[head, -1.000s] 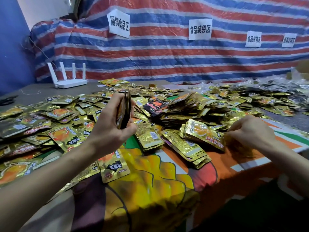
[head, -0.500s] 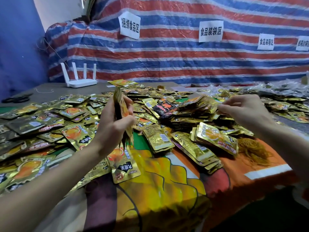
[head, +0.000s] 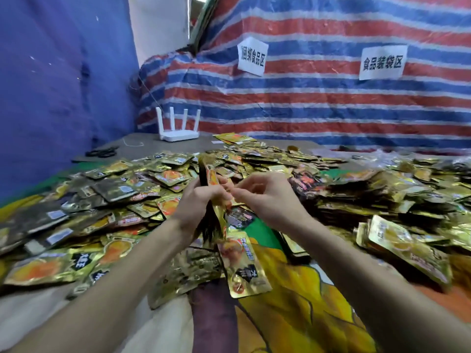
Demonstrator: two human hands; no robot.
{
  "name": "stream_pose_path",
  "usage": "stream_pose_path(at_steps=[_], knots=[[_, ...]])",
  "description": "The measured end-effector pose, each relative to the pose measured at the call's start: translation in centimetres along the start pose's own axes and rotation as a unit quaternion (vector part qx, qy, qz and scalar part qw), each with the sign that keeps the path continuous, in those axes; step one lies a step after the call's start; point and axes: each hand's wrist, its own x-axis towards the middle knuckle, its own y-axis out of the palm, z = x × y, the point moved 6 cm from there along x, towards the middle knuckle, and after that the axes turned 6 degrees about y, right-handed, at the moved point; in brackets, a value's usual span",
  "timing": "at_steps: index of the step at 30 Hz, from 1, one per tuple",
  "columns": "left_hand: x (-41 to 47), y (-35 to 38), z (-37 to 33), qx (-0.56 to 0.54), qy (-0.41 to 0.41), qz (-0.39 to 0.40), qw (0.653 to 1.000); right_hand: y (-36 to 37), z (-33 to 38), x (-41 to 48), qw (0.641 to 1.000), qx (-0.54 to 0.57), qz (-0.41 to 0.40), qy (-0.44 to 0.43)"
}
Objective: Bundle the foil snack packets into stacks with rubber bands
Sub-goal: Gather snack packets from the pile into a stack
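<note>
Left sign [head: 251, 56] reads 捆绑食品区, right sign [head: 382, 62] 食品装袋区. Left hand [head: 196, 202] grips the packet stack [head: 207, 173] upright over loose packets [head: 114, 189] — right hand [head: 270, 200], earlier well apart, now pinches at its edge, contents unclear.

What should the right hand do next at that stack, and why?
Likely loop a rubber band over the top of the stack of packets. The left hand grips it upright, and the right hand sits beside it with fingertips pinched together. Whether a band is already in that pinch is too fine to see.
</note>
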Motion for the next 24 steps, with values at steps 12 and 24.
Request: stream_pose_path(at_steps=[12,24], knots=[[0.1,-2.5,1.9,0.035,-0.162,0.006,0.986,4.2,-2.6,1.5,0.995,0.080,-0.036,-0.050],[0.2,-1.3,2.5,-0.019,-0.145,0.048,0.988,4.9,-2.5,0.9,0.793,0.560,0.209,0.119]])
